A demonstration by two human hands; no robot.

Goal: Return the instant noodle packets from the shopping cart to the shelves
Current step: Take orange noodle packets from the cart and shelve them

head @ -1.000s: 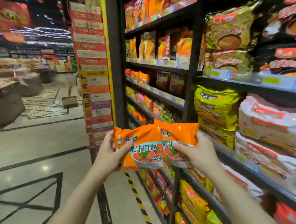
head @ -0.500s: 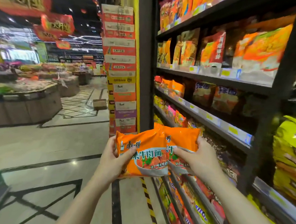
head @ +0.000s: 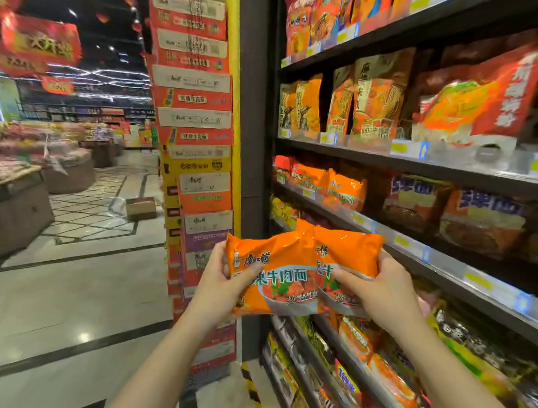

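The left packet (head: 274, 278) covers the near half of the right packet (head: 348, 262). Both forearms run off the bottom edge. Shelf (head: 446, 169) price tags are too blurred to read.

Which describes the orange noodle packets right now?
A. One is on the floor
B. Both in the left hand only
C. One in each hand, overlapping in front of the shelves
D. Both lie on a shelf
C: the left hand grips the front packet and the right hand grips the rear packet, which overlap.
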